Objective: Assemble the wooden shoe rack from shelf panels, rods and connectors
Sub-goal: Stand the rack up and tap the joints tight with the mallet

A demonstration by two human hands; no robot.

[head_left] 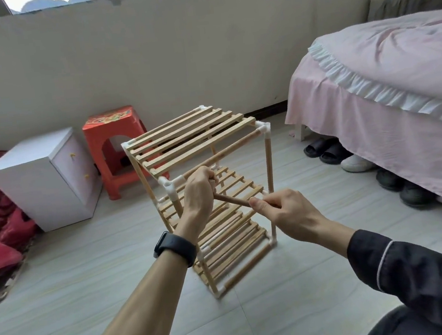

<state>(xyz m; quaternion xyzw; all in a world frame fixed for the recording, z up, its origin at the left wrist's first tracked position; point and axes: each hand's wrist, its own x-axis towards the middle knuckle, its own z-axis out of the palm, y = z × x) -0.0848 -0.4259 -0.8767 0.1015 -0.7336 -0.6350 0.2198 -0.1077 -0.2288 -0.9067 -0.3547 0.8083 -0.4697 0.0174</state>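
The bed (397,78) with its pink cover fills my right side, with shoes (331,152) tucked under its edge. To my left, a white cabinet (36,174) and a red stool (113,141) stand by the wall.

The shoe rack (266,162) stands upright on the tiled floor (63,295) right in front of me, between the stool and the bed. It looks mostly built. The slatted top panel (191,137) sits level, and more slatted panels are stacked below it, though I cannot count them cleanly past my arms. The upright rods are in at the corners, and white connectors join them at top and bottom.

My left hand (198,194), watch (175,248) on the wrist, is curled closed at the rack's near top edge, just beside the corner connector (169,185). It grips one end of a loose rod (232,200). I cannot tell whether it also holds the rack's front rail. My right hand (285,212) is closed around the rod's other end, thumb along the top, so the rod spans between my hands in front of the middle panels.

That corner connector shows an open socket facing up. I judge the frame is nearly finished and this rod is one of the last pieces to seat. I can see no other spare parts lying on the floor.
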